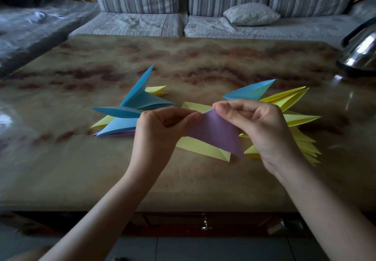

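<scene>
A folded purple paper piece (215, 134) hangs in the air above the marble table (183, 179). My left hand (160, 130) pinches its upper left edge. My right hand (258, 124) pinches its top corner from the right. Under it a folded yellow paper (201, 147) lies flat on the table. To the left is a pile of folded blue pieces (140, 102) with yellow and purple ones beneath. On the right lies a blue folded piece (250, 92) and a heap of yellow folded pieces (301, 118).
A shiny metal kettle (362, 55) stands at the table's right edge. A striped sofa (183, 2) with a small cushion (251, 14) runs behind the table. A drawer handle (206, 225) shows under the table's near edge.
</scene>
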Motion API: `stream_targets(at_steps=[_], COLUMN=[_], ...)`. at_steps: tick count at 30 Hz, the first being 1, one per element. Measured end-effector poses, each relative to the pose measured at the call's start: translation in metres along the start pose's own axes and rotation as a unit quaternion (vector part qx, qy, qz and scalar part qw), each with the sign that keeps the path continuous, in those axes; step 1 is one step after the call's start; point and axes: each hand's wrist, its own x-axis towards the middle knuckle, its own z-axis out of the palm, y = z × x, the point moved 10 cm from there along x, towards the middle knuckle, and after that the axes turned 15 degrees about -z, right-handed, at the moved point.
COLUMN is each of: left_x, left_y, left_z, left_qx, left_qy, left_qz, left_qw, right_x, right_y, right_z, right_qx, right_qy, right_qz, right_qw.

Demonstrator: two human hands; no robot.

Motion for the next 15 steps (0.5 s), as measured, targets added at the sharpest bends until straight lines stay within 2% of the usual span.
stream_targets(at_steps=[5, 12, 15], left_x=[-0.006, -0.009, -0.009], left_y=[0.008, 0.015, 0.015], left_z=[0.000, -0.003, -0.002], left_qx=[0.040, 0.045, 0.045], left_qy=[0.030, 0.044, 0.036], left_qz=[0.037, 0.058, 0.055], left_qw=[0.998, 0.996, 0.997], right_x=[0.001, -0.004, -0.001], right_y=[0.005, 0.015, 0.015], right_z=[-0.006, -0.001, -0.002], right_qx=[-0.014, -0.007, -0.019], right_qy=[0.047, 0.009, -0.006], right_qz=[0.009, 0.077, 0.067], right_qw=[0.999, 0.997, 0.998])
